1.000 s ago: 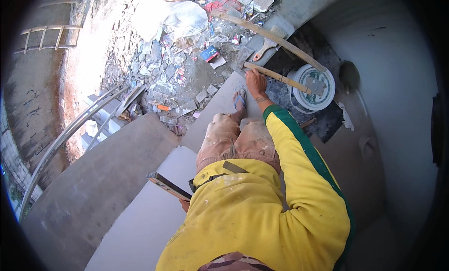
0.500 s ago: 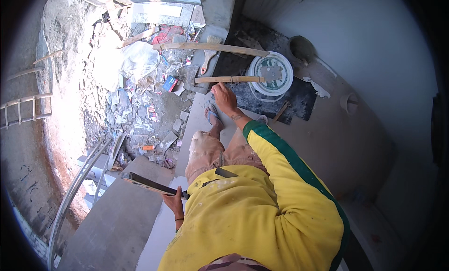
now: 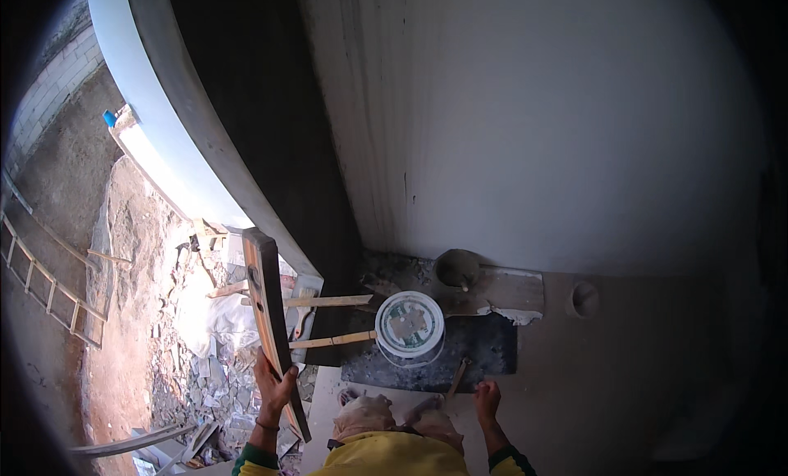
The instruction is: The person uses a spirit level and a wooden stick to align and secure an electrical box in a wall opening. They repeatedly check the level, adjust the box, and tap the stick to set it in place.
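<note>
I see the left hand (image 3: pixel 273 386) wrapped around a long wooden bar (image 3: pixel 264 304), off its middle; bar sits tilted, left of the lidded bucket (image 3: pixel 410 322). Right hand (image 3: pixel 488 400) curled near a wooden-handled tool (image 3: pixel 458 379); can't tell if it's clenched or loaded. Risk: one-handed, off-centre hold could let the bar twist, clipping the wooden slats (image 3: pixel 341 301).

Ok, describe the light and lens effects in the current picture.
Head view: glare bleaches the white sheet; the wall falls in dim shade. Head view: fisheye bends the opening's pale edge; the long level in the left hand looks fairly clear.
</note>
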Demonstrator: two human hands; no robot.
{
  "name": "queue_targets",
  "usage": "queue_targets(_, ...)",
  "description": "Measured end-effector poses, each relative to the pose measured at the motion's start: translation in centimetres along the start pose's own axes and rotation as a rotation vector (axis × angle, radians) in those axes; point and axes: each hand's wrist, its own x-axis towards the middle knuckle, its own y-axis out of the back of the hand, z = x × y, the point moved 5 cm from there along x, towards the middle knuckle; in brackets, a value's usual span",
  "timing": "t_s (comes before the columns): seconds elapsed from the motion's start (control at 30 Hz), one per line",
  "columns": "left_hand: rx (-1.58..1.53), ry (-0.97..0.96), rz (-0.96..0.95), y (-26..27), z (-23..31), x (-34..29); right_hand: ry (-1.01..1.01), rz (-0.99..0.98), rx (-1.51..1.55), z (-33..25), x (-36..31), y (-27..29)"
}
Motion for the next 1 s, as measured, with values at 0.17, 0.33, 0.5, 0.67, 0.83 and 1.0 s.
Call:
queue_targets(0.17, -0.146, -0.292, 0.107, -4.0, 14.2, 8.8, 0.111, 0.071, 0.165, -10.3, 5.6, 3.2)
queue_targets(0.33, -0.264, -0.526, 0.204, -3.8, 25.2, 17.9, 0.289, -0.121, 0.290, -24.2, 7.9, 0.6)
queue_targets(0.5, -0.302, -0.673, 0.375, -1.9, 31.8, 27.5, 0.594, -0.151, 0.116, -32.5, 9.3, -4.2)
queue_targets(0.67, -0.277, -0.791, 0.583, -3.1, 39.2, 36.3, 0.632, -0.156, 0.163, -40.6, 11.7, -5.9)
queue_targets(0.83, -0.173, -0.788, 0.601, -4.9, 44.6, 46.8, 0.857, -0.224, 0.374, -56.3, 15.9, -9.0)
queue_targets(1.0, -0.106, -0.954, 0.725, -1.1, 50.1, 59.4, 1.515, -0.262, 0.388, -84.8, 11.1, -18.4)
